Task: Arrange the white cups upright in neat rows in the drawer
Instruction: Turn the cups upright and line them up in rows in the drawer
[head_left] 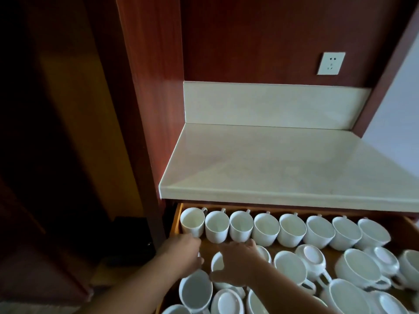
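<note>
— Where are the white cups [266, 228]?
— All in the open drawer [175, 219]. Eight stand upright in a row along its back, side by side. Nearer the front the rest lie jumbled, some tipped, some bottom-up.
— And the hands?
— The right hand [237, 261] lies spread over one loose cup [216, 264], thumb out beside it; whether it grips, I cannot tell. The left hand [184, 252], blurred, reaches just above a tilted cup [196, 288]; its fingers are unclear.

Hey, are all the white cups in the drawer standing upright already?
No, the back row stands upright, but several nearer cups lie overturned, bases up.
</note>
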A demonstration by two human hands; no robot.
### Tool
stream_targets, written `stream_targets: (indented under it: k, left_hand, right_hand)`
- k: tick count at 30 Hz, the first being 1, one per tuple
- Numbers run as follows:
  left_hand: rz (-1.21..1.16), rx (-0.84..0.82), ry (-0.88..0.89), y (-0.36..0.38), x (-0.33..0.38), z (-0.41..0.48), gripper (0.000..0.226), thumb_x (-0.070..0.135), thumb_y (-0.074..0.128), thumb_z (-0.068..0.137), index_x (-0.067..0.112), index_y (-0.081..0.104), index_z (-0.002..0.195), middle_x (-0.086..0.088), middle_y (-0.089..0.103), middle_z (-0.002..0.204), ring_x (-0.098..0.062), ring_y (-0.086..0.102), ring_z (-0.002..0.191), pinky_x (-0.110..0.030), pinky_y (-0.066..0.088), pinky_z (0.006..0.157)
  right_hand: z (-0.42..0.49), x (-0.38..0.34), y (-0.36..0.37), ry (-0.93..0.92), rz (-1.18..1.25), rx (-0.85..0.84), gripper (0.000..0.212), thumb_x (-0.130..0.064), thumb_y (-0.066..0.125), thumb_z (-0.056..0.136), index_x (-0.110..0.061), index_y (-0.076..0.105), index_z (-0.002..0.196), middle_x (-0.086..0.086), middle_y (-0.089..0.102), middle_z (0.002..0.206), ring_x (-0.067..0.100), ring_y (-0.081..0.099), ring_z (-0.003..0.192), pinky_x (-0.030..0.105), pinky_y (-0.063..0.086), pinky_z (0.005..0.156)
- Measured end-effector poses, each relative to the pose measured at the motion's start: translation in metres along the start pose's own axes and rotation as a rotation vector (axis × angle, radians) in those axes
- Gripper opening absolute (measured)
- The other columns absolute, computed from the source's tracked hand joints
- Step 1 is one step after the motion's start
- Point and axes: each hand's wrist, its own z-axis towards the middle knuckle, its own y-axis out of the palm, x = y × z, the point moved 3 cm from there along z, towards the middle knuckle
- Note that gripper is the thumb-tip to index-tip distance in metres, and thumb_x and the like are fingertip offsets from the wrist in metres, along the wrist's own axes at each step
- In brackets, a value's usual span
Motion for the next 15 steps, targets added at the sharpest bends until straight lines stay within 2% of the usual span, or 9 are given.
stream_targets:
  k: [3,6,9,12,15]
  left_hand:
    - [0.046,-0.061,-0.027,0.004,0.006,0.009,0.030,0.049,0.060,0.091,0.023,0.066,0.107,-0.003,0.067,0.108,-0.025,0.067,0.097,-0.036,0.056,0.078]
    - [0.111,-0.144,-0.061,0.001,0.014,0.018,0.032,0.046,0.059,0.091,0.021,0.068,0.108,-0.006,0.068,0.112,-0.026,0.068,0.101,-0.036,0.056,0.081]
    - [0.133,-0.248,-0.110,-0.001,0.018,0.025,0.039,0.045,0.062,0.086,0.021,0.068,0.117,-0.006,0.065,0.122,-0.028,0.065,0.111,-0.037,0.056,0.087]
    - [0.150,-0.343,-0.162,-0.001,0.019,0.032,0.049,0.042,0.067,0.083,0.021,0.064,0.127,-0.007,0.059,0.131,-0.030,0.061,0.119,-0.038,0.053,0.087]
    - [0.202,-0.357,-0.134,-0.005,0.024,0.035,0.038,0.034,0.067,0.082,0.019,0.067,0.116,-0.006,0.065,0.116,-0.028,0.065,0.108,-0.038,0.056,0.088]
  right_hand:
    - [0.003,-0.004,-0.003,0.006,0.003,-0.004,0.070,-0.076,0.057,0.074,-0.036,0.052,0.131,-0.004,0.064,0.131,0.026,0.052,0.129,0.055,0.022,0.107]
    - [0.004,-0.001,-0.002,0.024,0.021,0.025,0.075,-0.082,0.050,0.072,-0.040,0.052,0.133,-0.007,0.065,0.131,0.025,0.052,0.129,0.054,0.019,0.108]
    - [0.005,0.002,0.002,0.031,0.023,0.040,0.074,-0.080,0.049,0.071,-0.036,0.054,0.131,-0.008,0.064,0.132,0.025,0.052,0.129,0.052,0.023,0.108]
    - [0.000,0.006,0.000,0.038,0.015,0.085,0.068,-0.074,0.049,0.075,-0.033,0.056,0.129,-0.004,0.067,0.124,0.026,0.057,0.123,0.050,0.029,0.106]
    - [-0.006,0.016,-0.005,0.056,0.053,0.120,0.052,-0.063,0.053,0.088,-0.024,0.058,0.122,0.003,0.066,0.118,0.028,0.059,0.117,0.047,0.031,0.106]
